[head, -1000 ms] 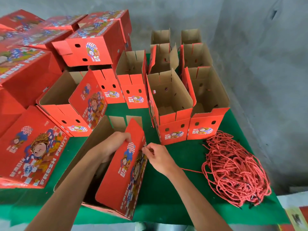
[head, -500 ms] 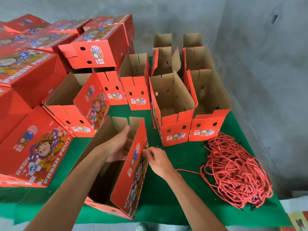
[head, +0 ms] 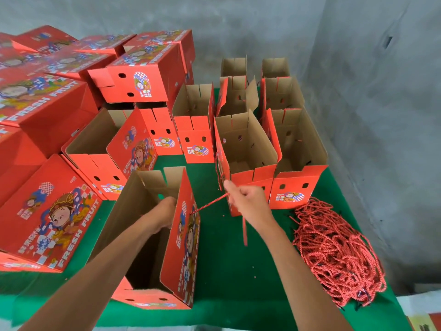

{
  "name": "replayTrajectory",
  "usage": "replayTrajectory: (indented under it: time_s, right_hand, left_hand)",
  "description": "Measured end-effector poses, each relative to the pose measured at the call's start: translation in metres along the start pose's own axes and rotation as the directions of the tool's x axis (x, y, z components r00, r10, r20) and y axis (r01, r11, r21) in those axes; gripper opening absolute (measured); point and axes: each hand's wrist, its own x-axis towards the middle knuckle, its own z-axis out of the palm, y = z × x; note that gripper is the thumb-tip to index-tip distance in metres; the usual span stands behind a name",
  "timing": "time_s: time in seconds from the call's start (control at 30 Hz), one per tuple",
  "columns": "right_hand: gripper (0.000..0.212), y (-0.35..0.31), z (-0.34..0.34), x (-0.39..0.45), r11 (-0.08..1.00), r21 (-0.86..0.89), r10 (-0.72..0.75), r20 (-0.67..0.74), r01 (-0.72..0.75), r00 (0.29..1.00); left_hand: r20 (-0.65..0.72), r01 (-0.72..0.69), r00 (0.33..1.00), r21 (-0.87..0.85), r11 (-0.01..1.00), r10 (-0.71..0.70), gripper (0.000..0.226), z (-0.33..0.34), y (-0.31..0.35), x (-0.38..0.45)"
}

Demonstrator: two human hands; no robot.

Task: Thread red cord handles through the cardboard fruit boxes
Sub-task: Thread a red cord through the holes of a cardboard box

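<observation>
**Cord through side panel, pulled taut — risk notes**

Far left of the left hand: stack of closed red boxes (head: 43,103), printed sides up. Just beyond it, open boxes standing with flaps raised.

Left hand (head: 164,211) is down inside the open box (head: 152,235) on the green table (head: 238,283), against the inner face of the right side panel. Fingers hidden by the panel; cannot tell whether they grip the cord end or only brace the wall.

Between the hands: the cord (head: 210,203) exits the panel's outer face and runs taut, up and right.

Right hand (head: 245,201) is curled, pinching the cord; a loose tail hangs below it. Behind this hand stand two open boxes (head: 250,149), the nearer with a cord loop on its left side. To its right and nearer the camera lies the pile of spare cords (head: 338,254).

Risks, as judged:
- If the left hand is not anchoring the inside end, the pull may drag the cord clean out of the hole.
- A hard sideways pull may tear the hole's edge or tip the box.
- The hanging tail may snag on the neighbouring box.
</observation>
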Motion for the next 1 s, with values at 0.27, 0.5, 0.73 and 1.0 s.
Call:
replayTrajectory:
  time_s: [0.27,0.5,0.73,1.0]
  right_hand:
    - [0.03,-0.054,-0.01,0.007,0.754,0.641,0.085,0.118,-0.141,0.989]
    - [0.026,-0.059,-0.002,0.0,0.412,0.883,0.16,0.175,-0.226,0.972]
    - [0.035,-0.057,0.017,0.0,0.452,0.879,0.196,0.069,-0.153,0.978]
    - [0.037,-0.05,0.031,-0.007,0.559,0.808,0.133,0.133,-0.185,0.982]
  left_hand:
    - [-0.042,0.051,0.998,-0.041,0.998,-0.053,0.017,-0.002,-0.004,0.012]
    - [-0.091,0.078,0.993,0.017,0.997,-0.076,0.033,-0.008,0.01,0.004]
    - [-0.437,-0.517,0.751,0.077,0.853,0.495,0.03,0.009,0.073,-0.057]
    - [-0.262,-0.534,0.833,-0.153,0.831,0.487,0.005,0.036,0.078,-0.062]
